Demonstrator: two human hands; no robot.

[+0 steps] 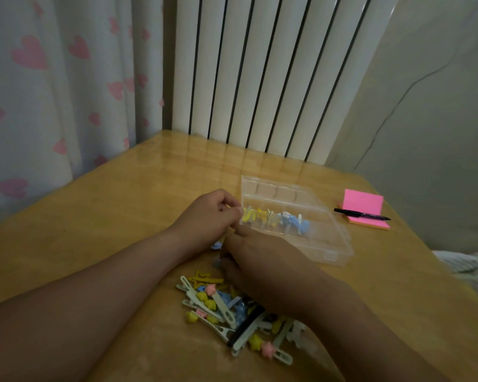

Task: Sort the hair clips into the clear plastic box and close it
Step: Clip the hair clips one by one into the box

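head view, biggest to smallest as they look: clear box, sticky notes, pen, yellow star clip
1. clear box
2. sticky notes
3. pen and star clip: unsure; the pen is longer but thin, the star clip is wider and nearer the camera.

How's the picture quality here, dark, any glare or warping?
Head view: dim overall, both forearms dark; radiator reflects as soft glare at the far end of the wooden table; wide-angle stretch splays the radiator fins; the hair clip pile looks slightly soft.
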